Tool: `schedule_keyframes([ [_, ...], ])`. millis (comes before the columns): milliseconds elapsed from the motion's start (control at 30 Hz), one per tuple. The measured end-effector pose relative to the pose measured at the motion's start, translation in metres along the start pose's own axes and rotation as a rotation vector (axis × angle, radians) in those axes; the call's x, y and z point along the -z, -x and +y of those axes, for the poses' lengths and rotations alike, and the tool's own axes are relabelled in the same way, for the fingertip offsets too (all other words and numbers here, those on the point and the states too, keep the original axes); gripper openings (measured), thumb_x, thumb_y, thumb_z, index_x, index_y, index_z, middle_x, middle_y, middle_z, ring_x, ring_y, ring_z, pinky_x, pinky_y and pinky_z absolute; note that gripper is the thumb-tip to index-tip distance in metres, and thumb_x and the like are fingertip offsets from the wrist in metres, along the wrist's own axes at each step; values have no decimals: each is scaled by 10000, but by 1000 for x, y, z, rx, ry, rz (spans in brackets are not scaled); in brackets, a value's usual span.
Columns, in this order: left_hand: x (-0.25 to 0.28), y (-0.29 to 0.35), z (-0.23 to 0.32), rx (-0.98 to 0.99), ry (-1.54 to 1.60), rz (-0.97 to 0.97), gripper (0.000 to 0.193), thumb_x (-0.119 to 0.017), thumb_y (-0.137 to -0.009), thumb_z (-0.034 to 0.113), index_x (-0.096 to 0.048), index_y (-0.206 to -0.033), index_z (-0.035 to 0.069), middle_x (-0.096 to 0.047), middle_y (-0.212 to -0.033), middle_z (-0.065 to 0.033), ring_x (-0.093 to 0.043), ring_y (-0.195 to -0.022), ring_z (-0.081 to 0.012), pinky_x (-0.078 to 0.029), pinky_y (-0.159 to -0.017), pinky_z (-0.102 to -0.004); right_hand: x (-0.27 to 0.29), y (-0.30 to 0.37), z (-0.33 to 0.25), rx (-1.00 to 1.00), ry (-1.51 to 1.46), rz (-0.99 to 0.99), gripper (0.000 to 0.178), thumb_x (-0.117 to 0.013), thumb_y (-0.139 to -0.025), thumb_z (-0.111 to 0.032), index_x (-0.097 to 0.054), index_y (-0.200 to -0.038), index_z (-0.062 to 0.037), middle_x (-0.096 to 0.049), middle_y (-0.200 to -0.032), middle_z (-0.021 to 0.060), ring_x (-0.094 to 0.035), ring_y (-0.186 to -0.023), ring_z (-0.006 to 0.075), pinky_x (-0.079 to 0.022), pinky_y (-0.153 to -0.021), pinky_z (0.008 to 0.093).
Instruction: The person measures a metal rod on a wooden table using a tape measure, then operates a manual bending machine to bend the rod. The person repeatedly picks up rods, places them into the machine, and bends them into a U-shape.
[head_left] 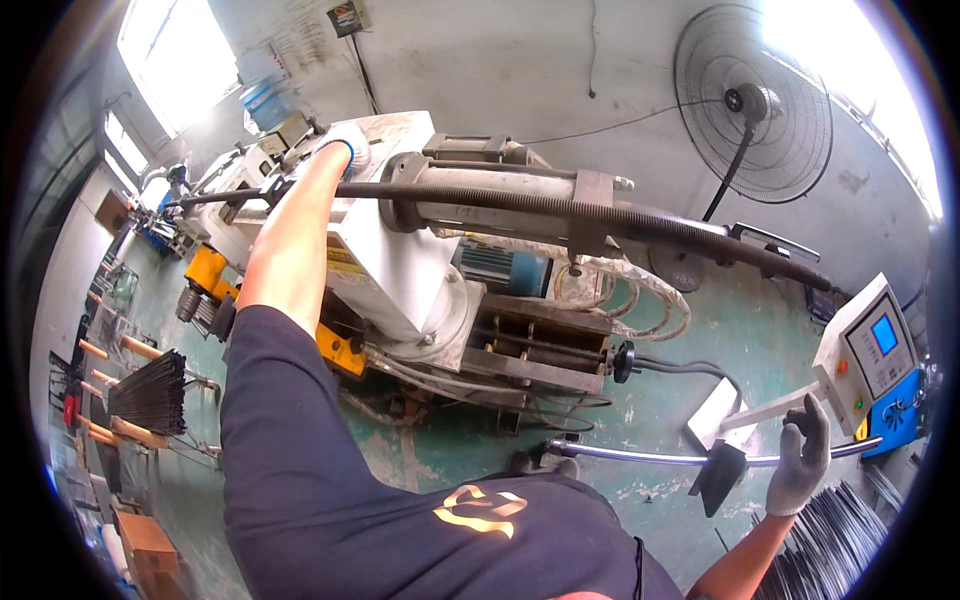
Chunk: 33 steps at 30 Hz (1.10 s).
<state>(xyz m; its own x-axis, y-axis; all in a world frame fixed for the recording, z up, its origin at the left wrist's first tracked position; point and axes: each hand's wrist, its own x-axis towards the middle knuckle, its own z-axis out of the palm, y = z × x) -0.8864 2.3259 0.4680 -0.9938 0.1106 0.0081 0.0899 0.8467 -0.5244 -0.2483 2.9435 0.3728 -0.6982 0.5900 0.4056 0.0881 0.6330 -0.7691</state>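
My left hand (350, 148), in a whitish knit glove with a blue cuff, reaches over the white machine head (385, 235). Its fingers are mostly hidden, so I cannot tell their grip. Below that wrist runs a long dark ribbed rod (520, 199), crossing in front of a grey cylinder (490, 197). At the lower right, my right hand (802, 465) wears a grey glove with dark fingertips. Its fingers stretch upward and apart, seemingly holding nothing. A shiny metal bar (640, 455) with a dark plate (716, 478) passes behind this hand.
A control panel (878, 345) with a lit screen stands right, beside a blue box (890, 412). Thin dark rods (825, 545) lie bundled beneath my right arm. A large fan (752, 103) stands at the back. Racks with dark rods (150, 395) line the left. Hoses (640, 290) hang near the machine.
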Motion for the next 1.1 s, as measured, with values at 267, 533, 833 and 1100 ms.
schedule_keyframes([
  [267, 37, 45, 27, 122, 180, -22, 396, -679, -906, 200, -816, -1235, 26, -747, -1344, -228, -747, -1244, -359, -587, -1043, -442, 19, -24, -8, 177, -3, -33, 565, -755, -995, -252, -657, -1472, 34, -728, -1129, 119, -695, -1079, 224, -516, -1032, 396],
  [533, 55, 77, 35, 309, 440, 228, 369, -614, -962, 204, -800, -1214, 9, -749, -1288, -277, -730, -1239, -419, -578, -1057, -479, 25, -30, -10, 199, 6, -127, 540, -727, -901, -88, -681, -1423, 40, -731, -1106, 128, -705, -1061, 240, -520, -1053, 403],
  [833, 84, 173, 38, 270, 923, 819, 423, -758, -898, 240, -761, -1252, 9, -799, -1185, -216, -778, -1108, -322, -596, -993, -414, 8, -59, -42, 439, -60, -327, 636, -624, -770, 12, -692, -1402, 20, -729, -1044, 127, -714, -971, 238, -572, -954, 399],
  [1100, 75, 377, 88, -104, 1913, 427, 395, -793, -964, 160, -676, -1299, -13, -716, -1111, -29, -682, -1003, -131, -584, -894, -287, -98, -46, -154, 725, -358, -623, 658, -758, -661, -11, -721, -1317, 26, -774, -947, 150, -741, -845, 265, -592, -827, 387],
])
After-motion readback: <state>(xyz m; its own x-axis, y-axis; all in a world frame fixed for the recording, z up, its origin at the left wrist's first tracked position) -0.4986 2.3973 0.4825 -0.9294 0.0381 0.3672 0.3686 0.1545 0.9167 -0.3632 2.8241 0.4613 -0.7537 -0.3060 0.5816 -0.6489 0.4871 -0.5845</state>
